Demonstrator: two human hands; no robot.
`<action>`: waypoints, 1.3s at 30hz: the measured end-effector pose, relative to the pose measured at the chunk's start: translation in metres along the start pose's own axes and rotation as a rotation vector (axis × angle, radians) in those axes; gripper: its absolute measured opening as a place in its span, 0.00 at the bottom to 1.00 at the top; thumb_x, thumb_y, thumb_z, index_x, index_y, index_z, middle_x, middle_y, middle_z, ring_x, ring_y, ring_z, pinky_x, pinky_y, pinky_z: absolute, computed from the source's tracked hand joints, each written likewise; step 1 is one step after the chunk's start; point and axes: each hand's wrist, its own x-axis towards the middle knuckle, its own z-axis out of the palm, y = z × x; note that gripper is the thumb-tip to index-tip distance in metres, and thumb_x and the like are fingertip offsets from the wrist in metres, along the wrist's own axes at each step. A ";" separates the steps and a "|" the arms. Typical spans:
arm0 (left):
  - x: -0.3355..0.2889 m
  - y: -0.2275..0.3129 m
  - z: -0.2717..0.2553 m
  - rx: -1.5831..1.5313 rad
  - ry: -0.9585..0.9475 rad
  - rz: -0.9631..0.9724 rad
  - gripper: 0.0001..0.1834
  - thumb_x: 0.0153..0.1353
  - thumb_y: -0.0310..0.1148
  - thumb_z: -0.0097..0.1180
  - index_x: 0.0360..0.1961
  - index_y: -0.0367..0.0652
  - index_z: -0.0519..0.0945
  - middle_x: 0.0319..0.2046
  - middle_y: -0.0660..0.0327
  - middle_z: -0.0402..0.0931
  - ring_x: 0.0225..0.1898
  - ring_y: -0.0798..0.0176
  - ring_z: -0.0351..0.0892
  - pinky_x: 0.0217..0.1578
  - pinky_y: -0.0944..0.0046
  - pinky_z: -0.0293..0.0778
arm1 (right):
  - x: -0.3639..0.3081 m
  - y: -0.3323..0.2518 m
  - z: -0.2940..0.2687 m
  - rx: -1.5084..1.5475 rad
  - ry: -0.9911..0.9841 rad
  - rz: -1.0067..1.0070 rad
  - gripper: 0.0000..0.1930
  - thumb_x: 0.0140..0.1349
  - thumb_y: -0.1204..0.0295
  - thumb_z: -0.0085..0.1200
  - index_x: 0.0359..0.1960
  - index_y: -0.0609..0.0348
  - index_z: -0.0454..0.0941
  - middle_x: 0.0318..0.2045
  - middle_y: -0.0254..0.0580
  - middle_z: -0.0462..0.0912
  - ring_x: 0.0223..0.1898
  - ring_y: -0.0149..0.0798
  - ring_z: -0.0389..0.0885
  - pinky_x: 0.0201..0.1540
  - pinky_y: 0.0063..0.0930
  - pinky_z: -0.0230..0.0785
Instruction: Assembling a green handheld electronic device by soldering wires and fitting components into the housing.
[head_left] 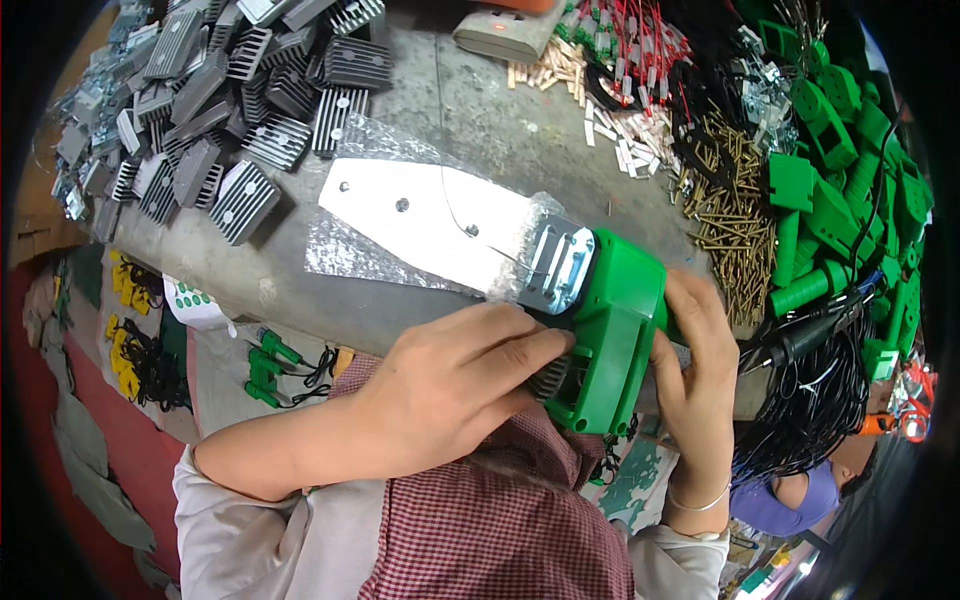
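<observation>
My right hand (700, 355) is wrapped round the far-right side of a green plastic tool housing (622, 335), which stands tilted at the table's near edge. Out of its left end runs a shiny metal bracket (568, 268), joined to a long white flat plate (420, 212) with several holes. Clear plastic film (335, 250) lies under and around the plate. With fingers pressed together, my left hand (450, 375) grips a small dark ribbed block (549, 380) against the housing's near-left side. Those fingers partly hide the block. A thin wire crosses the plate.
Grey finned heat sinks (245, 200) are heaped at the far left. Brass screws (735, 220), white strips (625, 150) and red-wired parts (640, 45) lie at the far right, beside piled green housings (825, 210). Coiled black cables (800, 415) hang near a person in purple (790, 500).
</observation>
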 end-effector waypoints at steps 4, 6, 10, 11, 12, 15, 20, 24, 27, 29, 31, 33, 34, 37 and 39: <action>0.000 0.000 0.001 -0.001 -0.009 -0.003 0.25 0.46 0.26 0.65 0.50 0.35 0.80 0.42 0.51 0.76 0.36 0.49 0.81 0.36 0.55 0.79 | -0.008 -0.001 0.011 -0.056 0.043 -0.019 0.24 0.60 0.78 0.53 0.60 0.66 0.72 0.58 0.56 0.72 0.60 0.58 0.71 0.64 0.42 0.62; 0.001 0.001 0.000 -0.007 -0.042 -0.016 0.26 0.47 0.27 0.65 0.51 0.35 0.79 0.42 0.51 0.76 0.35 0.49 0.81 0.35 0.55 0.78 | -0.011 -0.005 0.015 0.087 0.134 -0.042 0.24 0.60 0.74 0.53 0.60 0.66 0.71 0.59 0.55 0.72 0.61 0.60 0.69 0.65 0.44 0.60; 0.000 -0.001 0.001 -0.001 -0.063 -0.005 0.27 0.47 0.27 0.65 0.52 0.35 0.78 0.41 0.51 0.76 0.35 0.49 0.80 0.34 0.56 0.78 | -0.009 -0.019 0.027 0.244 0.135 -0.210 0.14 0.60 0.63 0.54 0.46 0.53 0.81 0.58 0.50 0.74 0.65 0.59 0.64 0.70 0.57 0.45; 0.000 -0.002 0.002 -0.001 -0.033 0.023 0.27 0.47 0.27 0.66 0.52 0.35 0.78 0.41 0.51 0.76 0.34 0.49 0.80 0.33 0.56 0.77 | -0.006 -0.022 0.028 0.110 0.016 -0.352 0.10 0.60 0.61 0.54 0.39 0.48 0.82 0.57 0.49 0.75 0.65 0.58 0.64 0.70 0.61 0.41; -0.001 -0.003 0.003 0.004 0.001 0.043 0.27 0.46 0.27 0.67 0.52 0.35 0.78 0.40 0.51 0.76 0.34 0.48 0.79 0.33 0.56 0.77 | -0.006 -0.026 0.031 0.215 0.032 -0.261 0.08 0.61 0.59 0.54 0.30 0.44 0.81 0.54 0.45 0.78 0.65 0.55 0.65 0.70 0.65 0.35; 0.002 -0.003 0.002 -0.016 -0.036 0.043 0.28 0.46 0.27 0.68 0.51 0.35 0.78 0.39 0.52 0.76 0.34 0.49 0.79 0.32 0.56 0.76 | -0.009 -0.023 0.029 0.176 0.015 -0.272 0.10 0.61 0.58 0.53 0.30 0.46 0.81 0.53 0.44 0.78 0.65 0.55 0.65 0.70 0.64 0.37; -0.001 -0.005 0.016 -0.052 0.081 0.056 0.27 0.41 0.24 0.68 0.48 0.35 0.79 0.37 0.54 0.76 0.33 0.50 0.78 0.31 0.58 0.75 | -0.004 -0.020 0.037 0.222 0.077 -0.284 0.17 0.65 0.57 0.48 0.24 0.53 0.78 0.50 0.44 0.79 0.64 0.54 0.65 0.70 0.61 0.39; 0.001 -0.015 0.020 -0.043 0.111 0.142 0.28 0.42 0.24 0.68 0.49 0.38 0.79 0.37 0.55 0.76 0.33 0.51 0.78 0.30 0.58 0.74 | -0.009 -0.019 0.038 0.212 0.111 -0.291 0.17 0.66 0.58 0.47 0.24 0.55 0.77 0.49 0.45 0.80 0.64 0.54 0.65 0.68 0.58 0.45; 0.000 -0.010 0.026 -0.023 0.191 0.152 0.29 0.42 0.24 0.68 0.50 0.38 0.78 0.37 0.55 0.76 0.33 0.51 0.78 0.31 0.58 0.74 | -0.005 -0.021 0.034 0.229 0.035 -0.266 0.21 0.68 0.54 0.47 0.23 0.58 0.73 0.51 0.54 0.77 0.67 0.55 0.60 0.70 0.53 0.42; -0.001 -0.005 0.025 -0.018 0.172 0.115 0.21 0.44 0.23 0.65 0.42 0.39 0.76 0.33 0.56 0.71 0.36 0.49 0.76 0.33 0.54 0.73 | -0.006 -0.023 0.034 0.263 0.034 -0.250 0.21 0.67 0.55 0.47 0.23 0.58 0.73 0.51 0.54 0.78 0.68 0.55 0.59 0.70 0.52 0.42; -0.002 -0.009 0.024 -0.032 0.181 0.111 0.20 0.44 0.22 0.65 0.41 0.39 0.76 0.33 0.57 0.71 0.36 0.49 0.76 0.34 0.54 0.73 | -0.006 -0.022 0.040 0.289 0.066 -0.274 0.20 0.67 0.55 0.47 0.23 0.57 0.72 0.51 0.53 0.78 0.68 0.55 0.59 0.70 0.52 0.42; -0.001 -0.010 0.023 -0.008 0.165 0.122 0.21 0.43 0.22 0.65 0.41 0.38 0.76 0.33 0.57 0.72 0.36 0.49 0.76 0.34 0.54 0.73 | -0.009 -0.018 0.038 0.279 0.069 -0.282 0.19 0.67 0.56 0.47 0.23 0.57 0.73 0.52 0.52 0.78 0.68 0.55 0.59 0.70 0.52 0.42; -0.001 -0.011 0.024 -0.019 0.160 0.129 0.21 0.43 0.22 0.65 0.42 0.38 0.76 0.33 0.57 0.72 0.36 0.48 0.76 0.33 0.54 0.73 | -0.010 -0.017 0.037 0.246 0.061 -0.286 0.19 0.67 0.56 0.48 0.24 0.57 0.73 0.52 0.52 0.78 0.68 0.55 0.58 0.70 0.52 0.42; 0.000 -0.011 0.024 -0.028 0.154 0.157 0.22 0.43 0.22 0.66 0.43 0.39 0.76 0.34 0.56 0.72 0.37 0.47 0.76 0.33 0.53 0.74 | -0.010 -0.020 0.035 0.206 0.048 -0.311 0.17 0.67 0.58 0.48 0.26 0.57 0.74 0.54 0.51 0.77 0.68 0.55 0.58 0.70 0.52 0.42; 0.000 -0.007 0.022 -0.034 0.136 0.191 0.23 0.43 0.22 0.66 0.44 0.39 0.76 0.35 0.55 0.72 0.37 0.46 0.76 0.34 0.53 0.74 | -0.009 -0.020 0.034 0.194 0.058 -0.319 0.16 0.67 0.59 0.48 0.27 0.57 0.75 0.54 0.50 0.77 0.68 0.55 0.59 0.71 0.52 0.42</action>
